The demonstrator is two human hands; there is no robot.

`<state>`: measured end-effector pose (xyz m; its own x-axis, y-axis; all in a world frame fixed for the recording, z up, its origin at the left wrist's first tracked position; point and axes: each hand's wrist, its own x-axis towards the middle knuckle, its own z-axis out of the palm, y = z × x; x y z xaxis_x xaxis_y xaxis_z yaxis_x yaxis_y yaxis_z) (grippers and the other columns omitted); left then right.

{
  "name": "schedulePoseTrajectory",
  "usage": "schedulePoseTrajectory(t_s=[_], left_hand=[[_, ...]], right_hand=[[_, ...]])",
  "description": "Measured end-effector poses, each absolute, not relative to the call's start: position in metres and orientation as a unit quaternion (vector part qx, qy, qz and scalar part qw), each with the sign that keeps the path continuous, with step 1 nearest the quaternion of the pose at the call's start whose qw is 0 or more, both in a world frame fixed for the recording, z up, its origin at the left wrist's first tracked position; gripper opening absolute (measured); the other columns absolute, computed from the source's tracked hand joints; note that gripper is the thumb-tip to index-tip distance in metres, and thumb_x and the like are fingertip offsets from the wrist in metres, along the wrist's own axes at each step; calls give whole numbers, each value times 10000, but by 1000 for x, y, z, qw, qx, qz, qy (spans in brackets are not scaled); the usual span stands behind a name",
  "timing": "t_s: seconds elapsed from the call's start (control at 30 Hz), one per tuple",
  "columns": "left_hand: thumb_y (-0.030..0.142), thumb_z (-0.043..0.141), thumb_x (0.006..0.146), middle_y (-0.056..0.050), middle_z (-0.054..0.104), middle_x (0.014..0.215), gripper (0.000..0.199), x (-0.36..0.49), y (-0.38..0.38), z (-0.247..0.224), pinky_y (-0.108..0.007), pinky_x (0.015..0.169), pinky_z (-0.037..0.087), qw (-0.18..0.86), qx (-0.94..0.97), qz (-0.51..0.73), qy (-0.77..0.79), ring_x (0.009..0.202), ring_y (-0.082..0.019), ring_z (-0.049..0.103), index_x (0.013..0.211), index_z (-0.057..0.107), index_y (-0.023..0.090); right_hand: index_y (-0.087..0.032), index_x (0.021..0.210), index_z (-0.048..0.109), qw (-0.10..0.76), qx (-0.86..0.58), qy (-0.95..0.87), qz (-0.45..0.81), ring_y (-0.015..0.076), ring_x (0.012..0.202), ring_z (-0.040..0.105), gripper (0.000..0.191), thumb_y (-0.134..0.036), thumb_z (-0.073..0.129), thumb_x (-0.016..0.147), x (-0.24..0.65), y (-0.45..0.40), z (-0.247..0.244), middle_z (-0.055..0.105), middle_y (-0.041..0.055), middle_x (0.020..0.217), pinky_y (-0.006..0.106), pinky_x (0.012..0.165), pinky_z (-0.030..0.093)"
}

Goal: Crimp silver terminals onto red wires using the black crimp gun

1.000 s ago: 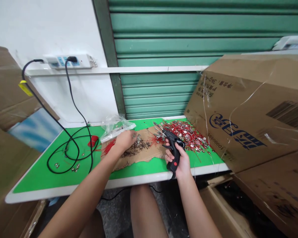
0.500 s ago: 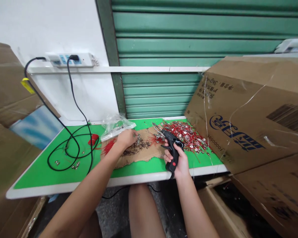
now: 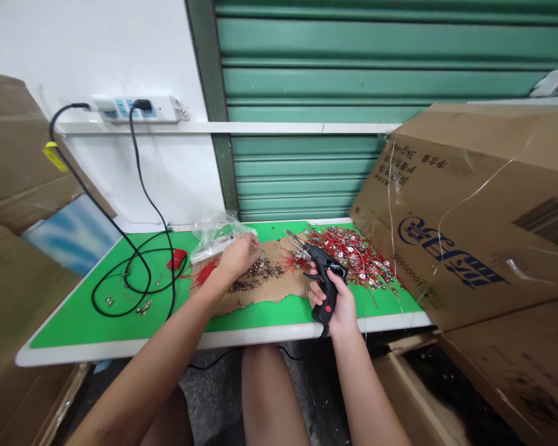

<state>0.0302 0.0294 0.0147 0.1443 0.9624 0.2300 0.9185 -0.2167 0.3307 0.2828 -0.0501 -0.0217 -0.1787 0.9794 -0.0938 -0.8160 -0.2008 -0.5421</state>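
Observation:
My right hand (image 3: 339,303) is wrapped around the grip of a black soldering gun (image 3: 323,279). It has a trigger, a red button and two thin metal prongs pointing up and left. Silvery wire shows near its rear. My left hand (image 3: 240,255) is closed in a pinch above a piece of cardboard (image 3: 246,299); what its fingertips hold is too small to make out. Small silvery metal parts (image 3: 259,265) lie beside those fingers, among dark specks on the cardboard. Red wires (image 3: 207,271) lie left of them, partly behind my left wrist.
A pile of red wires with silvery metal pieces (image 3: 353,254) spreads at the right of the green tabletop (image 3: 260,313). Black cable (image 3: 116,310) loops at left, near a red spool (image 3: 178,257). A plastic bag (image 3: 214,234) lies behind my left hand. Large cardboard boxes (image 3: 456,186) flank the table.
My left hand has risen slightly from the metal parts on the cardboard, its fingers still pinched. The soldering gun stays in my right hand, nearly still. The view has shifted a little.

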Motion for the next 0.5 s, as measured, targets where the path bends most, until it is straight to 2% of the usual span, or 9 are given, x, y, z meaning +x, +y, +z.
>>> schedulePoseTrajectory(t_s=[0.07,0.2,0.33,0.43,0.5], left_hand=[[207,615,901,-94,767,1033,166,28,32,16,-291,836,538,82,750,207,623,937,-222,716,1033,704,163],[223,625,897,-75,788,965,154,24,32,22,-264,772,514,108,749,215,618,864,-203,716,976,745,166],[308,642,917,-83,798,993,211,20,28,28,-282,783,510,83,763,211,605,883,-224,717,990,786,171],[360,534,995,-105,789,1017,326,17,27,29,-305,825,513,46,775,193,600,935,-246,710,972,793,163],[356,510,1005,-122,767,1061,342,17,26,28,-312,842,517,21,774,182,606,977,-257,703,1038,784,155]], right_hand=[[-172,1082,710,602,-216,-190,745,58,441,414,230,-240,715,862,283,-50,-22,736,29,882,181,380,447],[-169,1080,711,605,-214,-180,746,60,439,415,214,-231,696,876,282,-52,-20,735,29,879,182,376,444],[-144,1076,716,604,-217,-170,748,54,423,395,217,-233,660,886,280,-52,-17,736,19,844,174,365,430],[-143,1086,713,602,-217,-171,749,55,422,396,226,-229,662,884,281,-52,-17,736,22,848,178,364,427],[-155,1089,711,601,-217,-176,749,58,428,401,221,-224,670,884,281,-52,-17,731,23,860,181,368,432]])
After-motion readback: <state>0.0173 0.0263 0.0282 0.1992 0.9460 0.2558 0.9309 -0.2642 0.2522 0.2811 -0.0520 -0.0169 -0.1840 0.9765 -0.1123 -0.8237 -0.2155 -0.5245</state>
